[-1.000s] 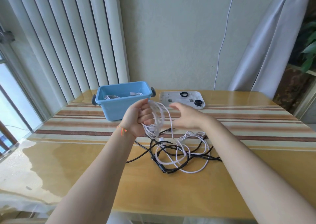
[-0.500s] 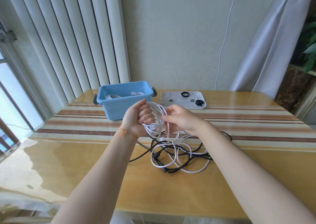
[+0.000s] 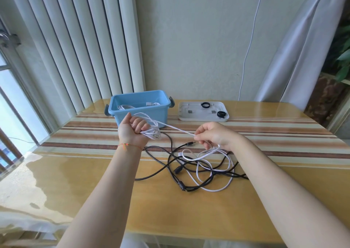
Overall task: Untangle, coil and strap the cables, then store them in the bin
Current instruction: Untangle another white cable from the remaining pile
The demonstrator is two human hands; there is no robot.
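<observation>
White cable (image 3: 176,128) ran taut between our two hands: our left hand (image 3: 133,132) clenched its coiled loops, our right hand (image 3: 212,137) pinched the strand, now drawn farther right than half a second before. One black cable (image 3: 170,172) lay tangled with the white slack mid-table. One blue bin (image 3: 140,105) and one white tray (image 3: 203,111) carrying two black straps (image 3: 205,105) stood along the table's far edge.

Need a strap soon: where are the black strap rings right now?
In the head view, both black strap rings sit on the white tray at the table's far right side, just right of the blue bin.
</observation>
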